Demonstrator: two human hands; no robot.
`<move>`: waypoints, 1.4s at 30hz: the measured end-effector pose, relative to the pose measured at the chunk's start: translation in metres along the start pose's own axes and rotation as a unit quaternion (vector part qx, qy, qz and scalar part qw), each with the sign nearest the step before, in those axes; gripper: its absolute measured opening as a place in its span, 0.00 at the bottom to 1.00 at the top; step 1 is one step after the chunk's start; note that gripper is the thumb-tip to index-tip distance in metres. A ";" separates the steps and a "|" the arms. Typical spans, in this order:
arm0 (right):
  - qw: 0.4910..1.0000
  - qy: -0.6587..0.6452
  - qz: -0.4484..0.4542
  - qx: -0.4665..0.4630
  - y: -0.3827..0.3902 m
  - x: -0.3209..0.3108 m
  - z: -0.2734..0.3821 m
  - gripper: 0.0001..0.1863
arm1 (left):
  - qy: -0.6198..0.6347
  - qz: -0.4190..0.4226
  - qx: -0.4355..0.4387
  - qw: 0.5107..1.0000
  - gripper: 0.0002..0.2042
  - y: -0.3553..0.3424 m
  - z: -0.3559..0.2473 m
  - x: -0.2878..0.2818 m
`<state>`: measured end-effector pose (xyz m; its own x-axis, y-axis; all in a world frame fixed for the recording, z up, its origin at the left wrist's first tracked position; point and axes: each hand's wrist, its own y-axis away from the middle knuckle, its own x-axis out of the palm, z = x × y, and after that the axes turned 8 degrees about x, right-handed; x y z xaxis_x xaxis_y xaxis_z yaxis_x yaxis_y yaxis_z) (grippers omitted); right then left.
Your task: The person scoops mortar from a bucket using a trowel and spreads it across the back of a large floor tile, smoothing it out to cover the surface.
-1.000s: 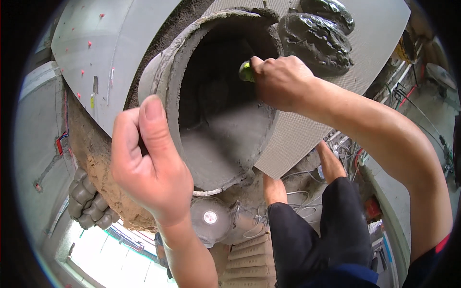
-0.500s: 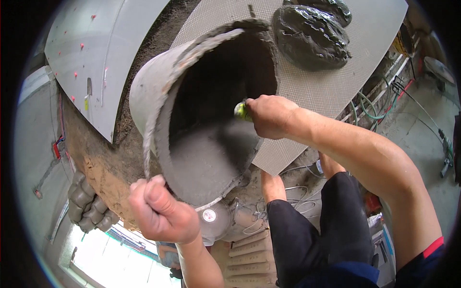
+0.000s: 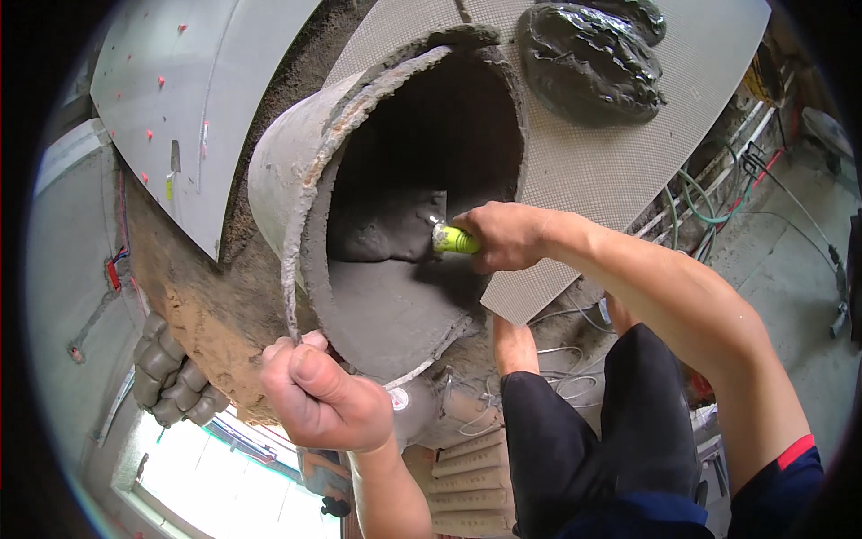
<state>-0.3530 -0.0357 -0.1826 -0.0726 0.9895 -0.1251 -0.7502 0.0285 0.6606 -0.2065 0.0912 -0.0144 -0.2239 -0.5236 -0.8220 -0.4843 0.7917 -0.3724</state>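
A large grey bucket [image 3: 283, 175], caked with mortar round its rim, lies tilted with its mouth facing me. My left hand [image 3: 328, 391] is closed on the bucket's mortar-crusted handle [image 3: 293, 292] at the lower left of the mouth. Inside, my right hand [image 3: 507, 235] grips the yellow-green handle of a trowel [image 3: 456, 239]. Its blade is mostly hidden by a dark lump of wet mortar [image 3: 382, 229] deep in the bucket. Smoother grey mortar [image 3: 395, 305] coats the near inner wall.
A textured tile [image 3: 584, 166] beside the bucket bears thick heaps of wet mortar [image 3: 588, 63]. At left lies a pale panel [image 3: 193, 108] with small red pieces and a yellow-handled tool. Stacked grey bags [image 3: 171, 373], hoses [image 3: 700, 207] and cables [image 3: 570, 359] surround the work.
My right hand has turned and shifted slightly left, showing more of the trowel handle. A mortar lump now shows by the blade. The left hand has moved slightly right, still holding the handle.
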 end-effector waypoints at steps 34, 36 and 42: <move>0.897 0.275 -0.345 0.018 0.137 -0.066 -0.001 0.19 | 0.088 -0.060 -0.145 0.984 0.15 -0.061 -0.002 0.015; 0.879 0.394 -0.263 0.058 0.093 -0.090 0.033 0.18 | 0.081 -0.040 -0.133 0.987 0.15 -0.061 -0.012 0.015; 0.846 0.472 -0.237 0.074 0.017 -0.111 0.069 0.12 | 0.107 -0.055 -0.116 0.986 0.13 -0.036 -0.011 0.019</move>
<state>-0.3122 -0.1348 -0.1067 -0.3322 0.3100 -0.8908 -0.7567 0.4763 0.4479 -0.2029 0.0491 -0.0118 -0.3202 -0.6771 -0.6626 -0.6906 0.6456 -0.3260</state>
